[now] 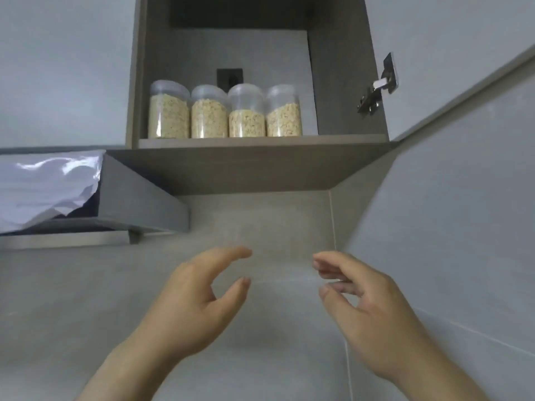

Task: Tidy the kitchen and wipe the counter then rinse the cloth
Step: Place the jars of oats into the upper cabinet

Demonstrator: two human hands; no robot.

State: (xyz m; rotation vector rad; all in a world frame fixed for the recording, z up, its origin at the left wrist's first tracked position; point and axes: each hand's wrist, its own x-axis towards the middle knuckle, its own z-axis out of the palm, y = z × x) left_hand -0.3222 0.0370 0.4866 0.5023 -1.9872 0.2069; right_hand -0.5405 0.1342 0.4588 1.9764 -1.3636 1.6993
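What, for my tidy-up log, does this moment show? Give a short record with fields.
cabinet: open, hinge on its right wall
jars: four clear lidded jars of pale grain, in a row on the shelf
left hand: raised below the cabinet, fingers loosely curled, holds nothing
right hand: likewise, holds nothing
extractor hood: at left, partly under plastic film
cloth: not in view
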